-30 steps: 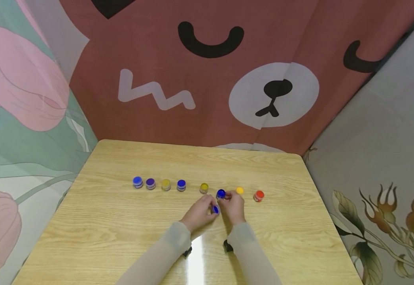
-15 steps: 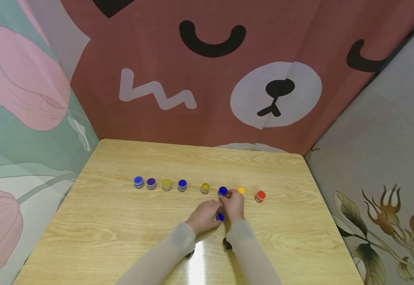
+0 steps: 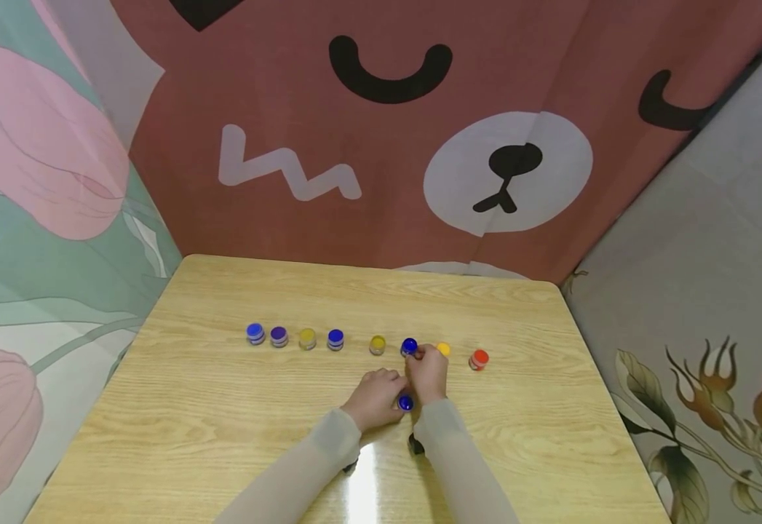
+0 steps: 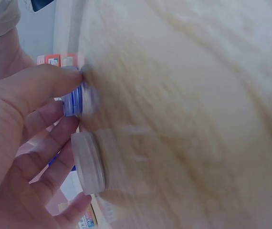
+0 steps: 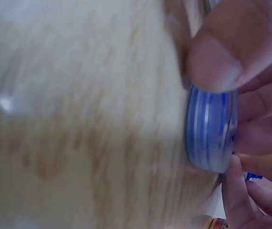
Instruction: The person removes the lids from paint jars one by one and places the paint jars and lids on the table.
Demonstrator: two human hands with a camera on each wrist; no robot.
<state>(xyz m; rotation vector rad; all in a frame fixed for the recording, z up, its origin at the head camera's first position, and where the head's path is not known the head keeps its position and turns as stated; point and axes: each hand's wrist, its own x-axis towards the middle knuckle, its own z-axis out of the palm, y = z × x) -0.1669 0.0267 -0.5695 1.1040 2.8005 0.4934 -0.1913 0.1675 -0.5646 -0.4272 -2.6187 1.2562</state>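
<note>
The left hand (image 3: 372,400) pinches a blue lid (image 3: 405,403) down at the bench (image 3: 223,407), with a pale disc (image 4: 89,163) right by its other fingers, so a careless withdrawal could drag that disc along. The right hand (image 3: 429,372) pinches the side of the blue jar (image 3: 409,346), apparently uncapped in the row; a jerk might tip it and spill, or its knuckles knock the orange jar (image 3: 443,349).

Jars (image 3: 335,340) line the desk (image 3: 210,437) nine o'clock to three, a lid (image 3: 405,403) at six o'clock from the sixth jar (image 3: 408,346).
</note>
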